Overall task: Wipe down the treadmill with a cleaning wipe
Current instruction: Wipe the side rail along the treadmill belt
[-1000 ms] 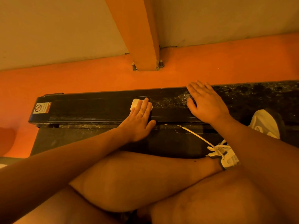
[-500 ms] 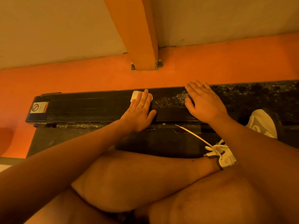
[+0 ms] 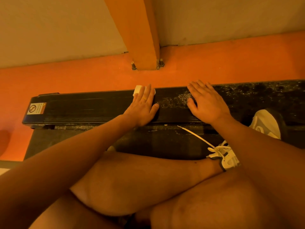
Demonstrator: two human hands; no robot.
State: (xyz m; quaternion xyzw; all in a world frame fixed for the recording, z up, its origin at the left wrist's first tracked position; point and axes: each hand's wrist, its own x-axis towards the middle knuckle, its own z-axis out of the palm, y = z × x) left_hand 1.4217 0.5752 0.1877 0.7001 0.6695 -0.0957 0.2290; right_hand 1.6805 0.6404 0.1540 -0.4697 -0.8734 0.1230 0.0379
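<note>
My left hand (image 3: 142, 108) has pushed the wipe (image 3: 137, 90) up to the treadmill's (image 3: 82, 108) far edge, fingers straight and together, pressing it flat. My right hand (image 3: 206, 103) stays braced, fingers slightly spread. The dust (image 3: 173, 100) between them looks next.

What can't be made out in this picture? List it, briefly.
Head view only.
Wipe: mostly hidden under the left hand; only its far corner shows.
Sticker on the rail: print too small to read.
Rail's right end: cut off by the frame edge.
Rail under the right hand: covered by the palm.
</note>
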